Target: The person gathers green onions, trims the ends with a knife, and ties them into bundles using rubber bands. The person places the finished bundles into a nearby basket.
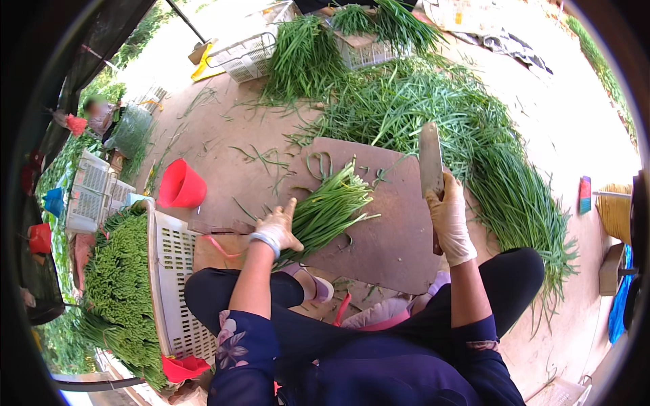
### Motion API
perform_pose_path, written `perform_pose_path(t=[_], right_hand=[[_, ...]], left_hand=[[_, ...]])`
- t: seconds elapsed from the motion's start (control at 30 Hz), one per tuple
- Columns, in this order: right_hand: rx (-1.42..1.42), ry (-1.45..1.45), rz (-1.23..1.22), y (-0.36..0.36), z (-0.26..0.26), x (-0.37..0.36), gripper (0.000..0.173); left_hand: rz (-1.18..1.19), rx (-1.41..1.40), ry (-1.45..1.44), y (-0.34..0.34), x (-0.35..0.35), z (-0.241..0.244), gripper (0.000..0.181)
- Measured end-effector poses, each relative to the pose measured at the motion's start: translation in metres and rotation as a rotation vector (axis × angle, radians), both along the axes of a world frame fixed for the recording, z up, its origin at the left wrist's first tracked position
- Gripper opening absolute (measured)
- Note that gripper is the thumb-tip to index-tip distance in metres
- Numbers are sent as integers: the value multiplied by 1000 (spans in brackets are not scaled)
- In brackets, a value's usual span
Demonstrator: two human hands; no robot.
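Note:
A wooden board [391,228] lies before me at knee height or lower, with a bunch of long green leafy stalks [327,208], possibly garlic chives, slanting across its left part. My left hand [278,228], in a pale glove, is spread at the left side of this bunch, thumb and fingers apart; whether it touches the stalks I cannot tell. Over the board's right edge, my gloved right hand [451,218] grips a cleaver [430,157] by its handle, the broad metal blade pointing away from me. Loose leaf scraps lie on the board around the bunch.
Loose green stalks [396,101] cover the floor beyond and right of the board. At my left stand a white plastic crate [177,284] packed with bundled greens [122,274] and a red bucket [183,185]. More crates [244,61] stand ahead; a person [101,116] is far left.

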State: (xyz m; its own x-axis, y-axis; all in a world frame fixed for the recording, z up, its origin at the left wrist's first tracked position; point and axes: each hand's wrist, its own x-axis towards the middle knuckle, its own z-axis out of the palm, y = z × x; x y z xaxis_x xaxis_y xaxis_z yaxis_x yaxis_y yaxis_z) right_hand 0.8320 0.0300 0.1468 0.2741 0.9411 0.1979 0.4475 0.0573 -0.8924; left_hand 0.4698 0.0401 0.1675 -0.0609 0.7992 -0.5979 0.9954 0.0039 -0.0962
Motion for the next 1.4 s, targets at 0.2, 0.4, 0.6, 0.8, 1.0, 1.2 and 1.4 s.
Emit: perform_pose_path(t=[0.2, 0.4, 0.6, 0.8, 1.0, 1.2, 1.4], right_hand=[[64, 125, 24, -4, 37, -6, 41], [94, 130, 56, -4, 37, -1, 41], [75, 72, 88, -6, 24, -6, 44], [68, 12, 165, -7, -10, -23, 46], [-31, 12, 270, -11, -24, -35, 47], [-31, 9, 203, -5, -15, -27, 48], [-89, -65, 239, -9, -33, -30, 47]], left_hand=[[190, 364, 4, 28, -41, 44, 74], [-280, 829, -105, 27, 52, 37, 75], [-346, 703, -211, 17, 107, -15, 64], [-376, 623, -238, -12, 124, -57, 46], [-247, 568, -396, -28, 134, -59, 34], [-168, 871, -383, 31, 119, -43, 19], [-282, 671, -193, 83, 106, -66, 17]])
